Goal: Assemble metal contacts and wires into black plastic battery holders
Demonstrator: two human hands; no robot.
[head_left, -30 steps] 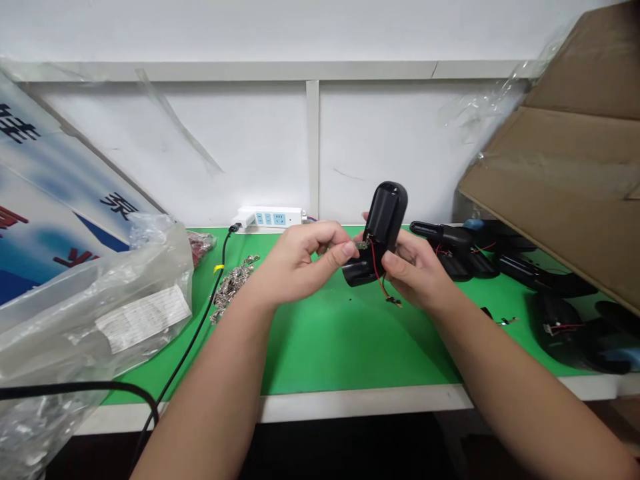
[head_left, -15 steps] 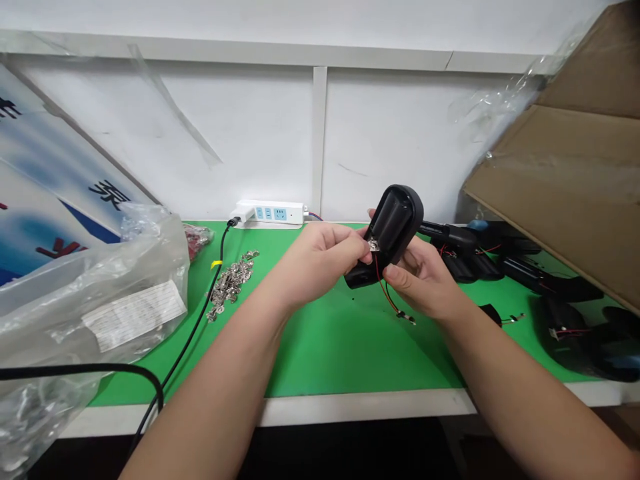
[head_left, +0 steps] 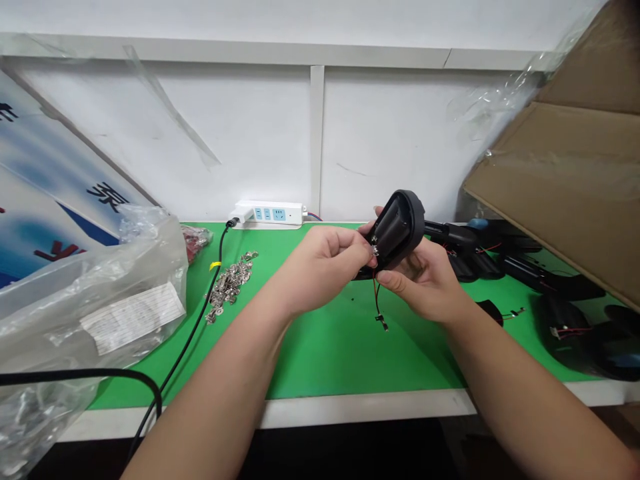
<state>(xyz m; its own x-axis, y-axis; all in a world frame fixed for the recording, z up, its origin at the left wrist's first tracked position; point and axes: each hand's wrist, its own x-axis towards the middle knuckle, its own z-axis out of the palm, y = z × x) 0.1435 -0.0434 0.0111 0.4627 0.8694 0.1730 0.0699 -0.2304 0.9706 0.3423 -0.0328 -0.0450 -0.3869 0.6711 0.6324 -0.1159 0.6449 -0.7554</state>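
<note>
Above the green-topped bench [head_left: 340, 360], right of its middle and nearer its rear edge than its front, a glossy black plastic housing with a rounded end and a hollow face [head_left: 401, 230] is held tilted in 2 bare hands. The right hand [head_left: 427, 283] grips it from the right side, thumb at the lower front and the other fingers mostly hidden behind. The left hand [head_left: 323, 267] has its thumb and forefinger pinched on a small silvery metal piece [head_left: 375, 251], right against the lower left part of the hollow; how far the piece is seated cannot be told. Below it hang 2 thin wires, red and black [head_left: 375, 292], with small dark ends [head_left: 382, 323] clear of the bench top. Toward the bench's left end lies a loose heap of small silvery metal pieces [head_left: 231, 285], just beside a black power cable [head_left: 200, 320] with a yellow tie [head_left: 215, 265]. That cable runs to a white power strip with pale blue sockets [head_left: 277, 213] at the rear edge. A cloudy plastic bag bearing a white paper label [head_left: 150, 260] covers the left front corner. Toward the right end lie more black plastic housings [head_left: 480, 257], partly beneath a leaning brown cardboard box [head_left: 565, 167].
</note>
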